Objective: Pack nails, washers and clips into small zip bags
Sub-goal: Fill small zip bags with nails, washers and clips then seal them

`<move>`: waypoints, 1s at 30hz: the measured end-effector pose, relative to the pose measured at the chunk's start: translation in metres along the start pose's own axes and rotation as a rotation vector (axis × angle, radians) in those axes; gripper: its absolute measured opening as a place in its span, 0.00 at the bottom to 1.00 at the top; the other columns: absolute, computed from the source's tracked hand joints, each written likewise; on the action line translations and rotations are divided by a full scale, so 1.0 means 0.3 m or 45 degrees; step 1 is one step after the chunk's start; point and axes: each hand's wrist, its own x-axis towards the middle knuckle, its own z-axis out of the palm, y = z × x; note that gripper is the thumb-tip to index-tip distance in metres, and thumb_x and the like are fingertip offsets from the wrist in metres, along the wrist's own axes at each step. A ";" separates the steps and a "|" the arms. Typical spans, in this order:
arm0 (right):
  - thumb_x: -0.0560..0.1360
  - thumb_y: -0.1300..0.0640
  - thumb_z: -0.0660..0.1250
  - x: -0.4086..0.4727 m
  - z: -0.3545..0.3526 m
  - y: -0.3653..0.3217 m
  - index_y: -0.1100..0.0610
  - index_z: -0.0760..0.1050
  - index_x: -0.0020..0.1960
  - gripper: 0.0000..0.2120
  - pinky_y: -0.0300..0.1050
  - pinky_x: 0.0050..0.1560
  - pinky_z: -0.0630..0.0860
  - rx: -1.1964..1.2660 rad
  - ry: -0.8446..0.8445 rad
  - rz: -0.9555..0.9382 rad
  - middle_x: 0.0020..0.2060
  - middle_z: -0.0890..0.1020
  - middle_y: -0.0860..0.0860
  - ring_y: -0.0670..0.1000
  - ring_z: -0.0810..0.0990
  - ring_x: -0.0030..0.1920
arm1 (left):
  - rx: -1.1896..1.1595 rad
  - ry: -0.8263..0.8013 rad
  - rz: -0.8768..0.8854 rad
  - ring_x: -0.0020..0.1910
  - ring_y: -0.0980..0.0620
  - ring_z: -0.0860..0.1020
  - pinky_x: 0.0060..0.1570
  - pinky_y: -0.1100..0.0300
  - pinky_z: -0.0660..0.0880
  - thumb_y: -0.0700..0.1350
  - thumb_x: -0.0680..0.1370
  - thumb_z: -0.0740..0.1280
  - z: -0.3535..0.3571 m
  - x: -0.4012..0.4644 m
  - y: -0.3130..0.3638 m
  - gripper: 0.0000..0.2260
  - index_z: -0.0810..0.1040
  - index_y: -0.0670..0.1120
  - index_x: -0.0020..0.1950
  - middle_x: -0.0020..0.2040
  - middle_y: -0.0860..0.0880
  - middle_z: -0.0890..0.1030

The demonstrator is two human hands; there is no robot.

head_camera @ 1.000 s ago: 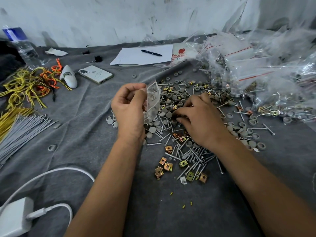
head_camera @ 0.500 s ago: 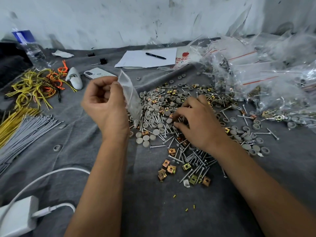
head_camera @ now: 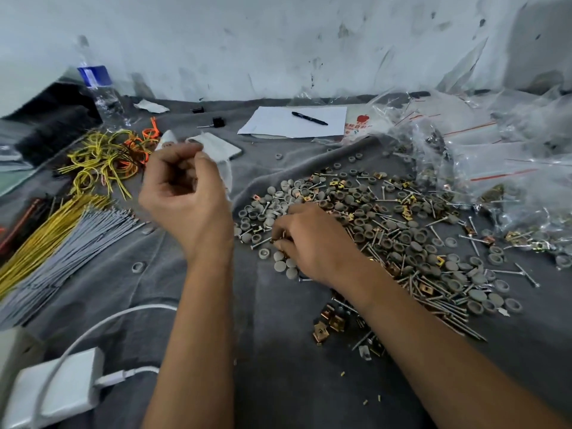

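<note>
A person's left hand [head_camera: 185, 193] pinches a small clear zip bag [head_camera: 221, 162] above the grey-clothed worktop [head_camera: 278, 382], lifted beside the heap, apparently ready for filling. The right hand [head_camera: 312, 243] curls its fingers into the mixed pile of nails, washers and clips [head_camera: 402, 230], apparently gathering pieces. That grip's contents stay hidden under the fingers, and the bag's contents are too blurred to read.
</note>
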 end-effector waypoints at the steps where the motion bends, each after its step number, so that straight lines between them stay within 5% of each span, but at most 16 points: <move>1: 0.79 0.48 0.71 0.010 0.003 -0.014 0.50 0.83 0.55 0.09 0.54 0.59 0.77 -0.016 0.012 0.030 0.53 0.79 0.50 0.52 0.75 0.60 | 0.066 -0.029 -0.005 0.33 0.55 0.73 0.33 0.63 0.68 0.31 0.74 0.65 -0.001 -0.014 -0.010 0.07 0.80 0.40 0.45 0.36 0.48 0.78; 3: 0.76 0.50 0.74 0.033 0.008 -0.043 0.53 0.84 0.49 0.07 0.51 0.54 0.79 -0.073 0.018 0.086 0.48 0.82 0.51 0.52 0.79 0.55 | 0.170 -0.033 -0.066 0.31 0.62 0.72 0.34 0.68 0.69 0.31 0.73 0.65 0.002 -0.049 -0.039 0.07 0.81 0.41 0.44 0.34 0.54 0.77; 6: 0.72 0.57 0.77 0.064 0.004 -0.083 0.56 0.83 0.43 0.04 0.46 0.48 0.80 -0.164 -0.066 0.138 0.35 0.84 0.51 0.52 0.85 0.44 | 0.201 0.043 -0.245 0.31 0.60 0.72 0.34 0.64 0.70 0.31 0.73 0.66 0.003 -0.078 -0.082 0.08 0.82 0.42 0.43 0.33 0.53 0.77; 11: 0.73 0.57 0.76 0.076 0.011 -0.083 0.56 0.81 0.53 0.10 0.50 0.54 0.74 -0.217 -0.091 0.103 0.55 0.76 0.56 0.57 0.77 0.57 | 0.130 0.278 -0.406 0.30 0.59 0.71 0.34 0.62 0.70 0.32 0.74 0.67 -0.010 -0.047 -0.125 0.07 0.82 0.42 0.43 0.32 0.52 0.76; 16: 0.78 0.54 0.72 0.089 0.006 -0.069 0.56 0.80 0.56 0.09 0.54 0.64 0.74 -0.176 0.056 0.037 0.59 0.75 0.56 0.58 0.72 0.64 | 0.065 0.373 -0.453 0.28 0.62 0.70 0.32 0.67 0.69 0.31 0.73 0.68 -0.018 -0.032 -0.144 0.11 0.79 0.46 0.39 0.30 0.56 0.74; 22: 0.79 0.65 0.67 0.146 -0.008 -0.108 0.56 0.78 0.55 0.07 0.48 0.49 0.75 -0.068 -0.009 -0.048 0.49 0.84 0.55 0.57 0.82 0.52 | 0.048 0.402 -0.485 0.28 0.61 0.69 0.31 0.65 0.69 0.31 0.73 0.68 -0.015 -0.027 -0.143 0.11 0.79 0.46 0.38 0.30 0.55 0.74; 26: 0.79 0.68 0.65 0.174 0.001 -0.128 0.59 0.81 0.59 0.12 0.46 0.54 0.75 -0.144 -0.157 -0.030 0.53 0.85 0.59 0.58 0.83 0.54 | 0.039 0.383 -0.493 0.28 0.60 0.70 0.31 0.65 0.69 0.31 0.74 0.68 -0.013 -0.030 -0.139 0.10 0.80 0.46 0.39 0.30 0.54 0.74; 30: 0.81 0.67 0.61 0.163 -0.014 -0.133 0.60 0.81 0.54 0.10 0.45 0.46 0.71 -0.102 -0.181 -0.003 0.48 0.84 0.58 0.54 0.79 0.43 | 0.001 0.172 -0.559 0.33 0.52 0.72 0.33 0.59 0.70 0.31 0.74 0.68 -0.014 -0.037 -0.149 0.10 0.80 0.45 0.40 0.33 0.49 0.76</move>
